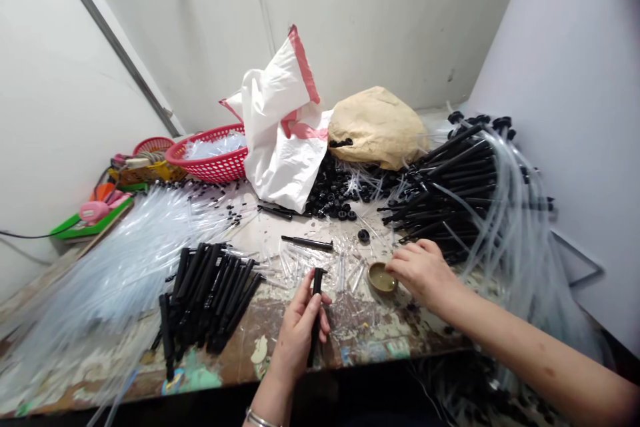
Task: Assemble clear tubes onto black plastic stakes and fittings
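My left hand (300,323) is closed around a black plastic tube (317,281), held nearly upright near the table's front edge. My right hand (423,273) reaches over the right rim of a small brown bowl (383,278) with liquid in it. Its fingers are pinched together, and whatever they hold cannot be made out. Short clear tubes (341,271) lie scattered between the hands. Behind them rests another black tube (307,243), lying flat. To the left of my left hand is a pile of black tubes (210,297).
Long clear tubing (115,260) covers the table's left side. Finished-looking black tubes with tubing (450,187) are heaped at right. Behind are a red basket (213,167), a white sack (285,140), a tan bag (377,127) and black caps (333,193).
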